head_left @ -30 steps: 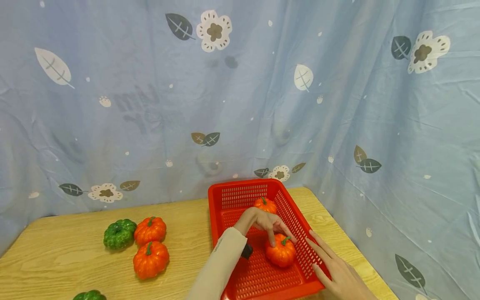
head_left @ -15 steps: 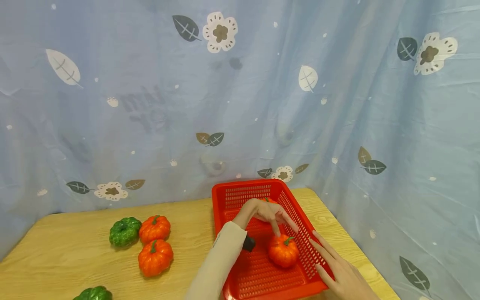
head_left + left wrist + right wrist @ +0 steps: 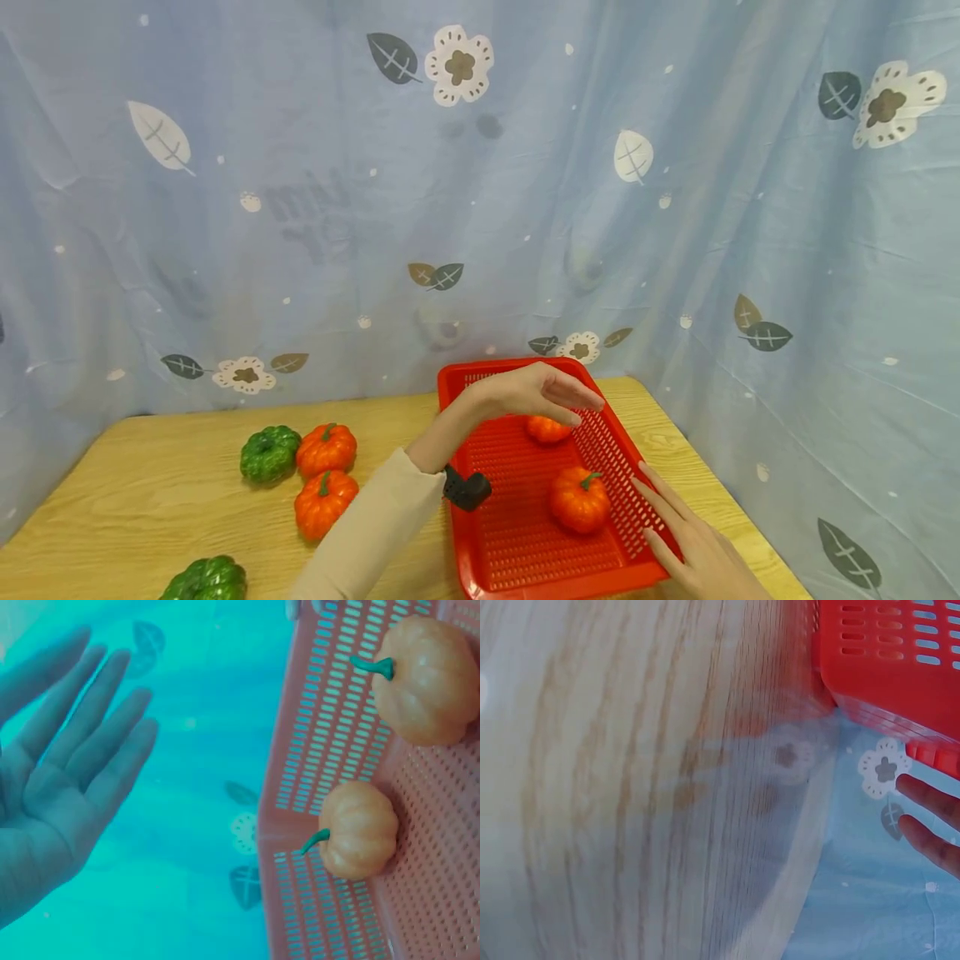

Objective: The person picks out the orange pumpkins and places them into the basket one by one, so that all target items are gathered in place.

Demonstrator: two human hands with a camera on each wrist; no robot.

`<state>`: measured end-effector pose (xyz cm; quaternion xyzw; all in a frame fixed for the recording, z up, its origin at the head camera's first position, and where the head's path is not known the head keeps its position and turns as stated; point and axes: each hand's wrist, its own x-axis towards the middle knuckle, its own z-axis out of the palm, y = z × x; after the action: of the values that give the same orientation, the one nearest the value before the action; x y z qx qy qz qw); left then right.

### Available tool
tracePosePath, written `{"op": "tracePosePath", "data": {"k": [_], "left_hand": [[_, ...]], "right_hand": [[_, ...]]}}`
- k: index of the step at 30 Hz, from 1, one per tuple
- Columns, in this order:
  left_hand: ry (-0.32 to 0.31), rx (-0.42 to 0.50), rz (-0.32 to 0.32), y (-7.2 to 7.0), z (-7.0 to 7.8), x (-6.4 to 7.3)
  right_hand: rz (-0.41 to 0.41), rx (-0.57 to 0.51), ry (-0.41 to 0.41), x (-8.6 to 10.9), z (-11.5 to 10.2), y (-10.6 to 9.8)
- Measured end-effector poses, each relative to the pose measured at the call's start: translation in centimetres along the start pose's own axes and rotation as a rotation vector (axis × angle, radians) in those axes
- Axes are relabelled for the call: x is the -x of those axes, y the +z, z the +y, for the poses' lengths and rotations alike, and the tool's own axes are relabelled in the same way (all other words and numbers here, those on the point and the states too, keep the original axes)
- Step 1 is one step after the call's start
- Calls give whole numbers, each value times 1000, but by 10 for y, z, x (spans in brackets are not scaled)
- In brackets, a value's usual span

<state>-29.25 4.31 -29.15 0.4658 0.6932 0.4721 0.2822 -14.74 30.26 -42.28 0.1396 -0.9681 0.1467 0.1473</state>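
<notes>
Your left hand (image 3: 542,393) hangs above the far half of the basket (image 3: 517,543), its fingers extended and its palm bare in the left wrist view, holding nothing. Your right hand (image 3: 699,550) lies at the basket's right rim, fingers straight and spread, two of them showing next to the rim in the right wrist view. A black wrist camera (image 3: 467,490) sits just below your left sleeve (image 3: 375,521).

Inside the red basket, you have two orange pumpkins, standing apart. The near pumpkin (image 3: 581,503) is by the right wall, close to your right hand, its green stem leaning right. The far pumpkin (image 3: 548,430) sits farther back, partly covered by your left hand in the head view; the left wrist view shows its stem too.

Left of the basket on the wooden worktop (image 3: 150,492), one orange pumpkin (image 3: 327,449) stands behind another orange pumpkin (image 3: 324,505), with a green pumpkin (image 3: 270,455) just to their left. Nearer you, a second green pumpkin (image 3: 207,581) is cut by the frame's lower edge. Behind everything hangs a blue curtain (image 3: 337,167) with leaves and flowers
</notes>
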Motion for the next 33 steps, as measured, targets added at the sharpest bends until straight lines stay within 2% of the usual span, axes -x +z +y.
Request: {"op": "tracePosePath", "data": {"k": [3,7,11,17,24,27,33], "left_hand": [[23,17,89,4,3,18],[26,30,207,9,0,43],[18,84,290,15,-6,67],[-17,156,366,25,-20,110],[51,167,434,45,-52,149],[51,175,470,57,-64,166],[8,86,537,72,-83,196]], "right_hand": [[16,15,-13,1,2,0],[55,25,-46,4,6,1],[93,25,-92,5,9,3],[101,46,-118,2,8,5],[108,37,-108,2,7,6],[102,35,-105,2,7,6],[90,27,-86,1,7,7]]}}
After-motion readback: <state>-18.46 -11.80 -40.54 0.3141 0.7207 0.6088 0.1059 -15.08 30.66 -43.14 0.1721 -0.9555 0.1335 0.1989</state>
